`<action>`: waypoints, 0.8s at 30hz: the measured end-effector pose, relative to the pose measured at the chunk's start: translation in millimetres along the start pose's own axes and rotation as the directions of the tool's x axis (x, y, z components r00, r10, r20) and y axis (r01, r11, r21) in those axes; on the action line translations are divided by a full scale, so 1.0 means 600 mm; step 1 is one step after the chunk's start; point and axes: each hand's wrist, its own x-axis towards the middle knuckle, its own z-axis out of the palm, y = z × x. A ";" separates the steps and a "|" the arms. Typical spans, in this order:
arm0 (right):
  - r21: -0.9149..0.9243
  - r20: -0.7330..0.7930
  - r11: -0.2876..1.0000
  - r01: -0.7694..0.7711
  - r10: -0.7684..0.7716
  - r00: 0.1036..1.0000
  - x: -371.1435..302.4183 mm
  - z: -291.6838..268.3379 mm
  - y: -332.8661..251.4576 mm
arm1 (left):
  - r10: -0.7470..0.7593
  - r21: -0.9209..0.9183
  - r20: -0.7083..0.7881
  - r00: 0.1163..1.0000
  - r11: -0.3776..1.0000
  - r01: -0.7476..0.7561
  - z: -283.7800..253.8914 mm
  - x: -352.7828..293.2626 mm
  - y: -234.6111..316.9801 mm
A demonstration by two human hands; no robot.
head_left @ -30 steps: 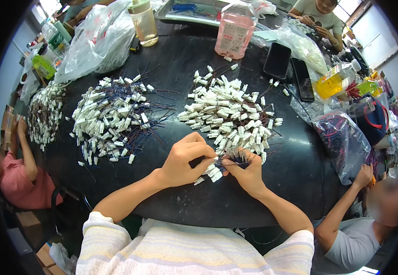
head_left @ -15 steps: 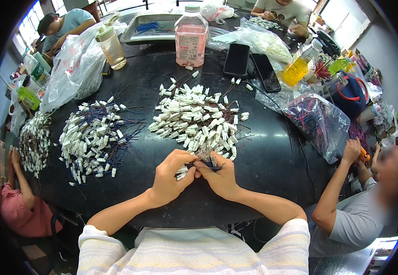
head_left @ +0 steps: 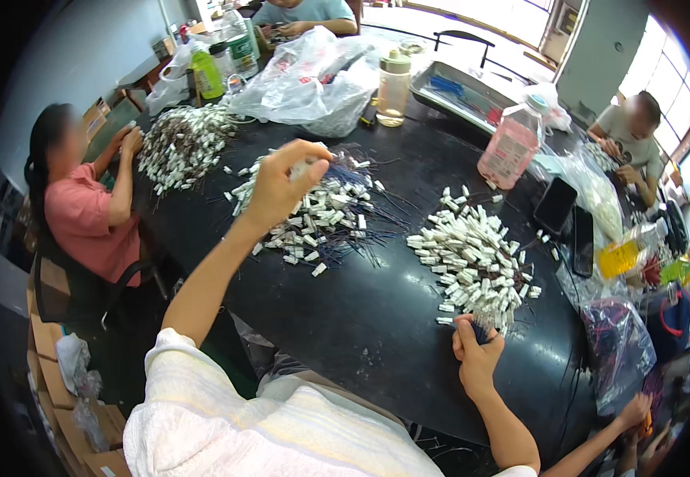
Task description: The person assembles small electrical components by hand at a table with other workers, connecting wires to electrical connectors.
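Observation:
My left hand (head_left: 288,184) is raised over the left pile of white connectors with blue wires (head_left: 333,211). Its fingers curl round toward the thumb, and some white connectors (head_left: 301,168) show in the hollow of the hand. Farther right, my right hand (head_left: 478,358) grips a bundle of thin dark wires (head_left: 482,331) whose tips stick up past the fingers. It is at the near edge of another pile of white connectors (head_left: 472,254), these with brownish wires. How many wires it holds is hidden.
Several co-workers sit round the black table (head_left: 345,318). A third connector pile (head_left: 182,147) lies at far left. Plastic bags (head_left: 305,83), a pale bottle (head_left: 393,87), a pink bottle (head_left: 510,147), a metal tray (head_left: 464,99) and two phones (head_left: 556,205) stand or lie beyond.
My view has turned left. My hands, together over the wires before, are now apart: the left over the left pile, the right still with the wire bundle by the other pile.

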 end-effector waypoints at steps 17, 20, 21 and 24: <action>0.098 0.122 0.991 -0.095 0.082 0.989 0.014 -0.007 -0.006 | 0.439 0.015 0.295 0.849 0.886 -0.464 0.236 -0.059 0.012; 0.072 0.088 0.993 -0.090 0.084 0.993 0.015 -0.010 -0.002 | 0.386 0.073 0.374 0.844 0.894 -0.441 0.261 -0.055 0.002; 0.029 0.060 0.995 -0.091 0.089 0.994 0.014 -0.010 -0.002 | 0.386 0.064 0.383 0.839 0.895 -0.441 0.263 -0.057 0.002; -0.094 0.033 0.995 -0.029 0.032 0.999 0.016 -0.006 -0.011 | 0.377 0.060 0.327 0.867 0.907 -0.417 0.266 -0.068 -0.001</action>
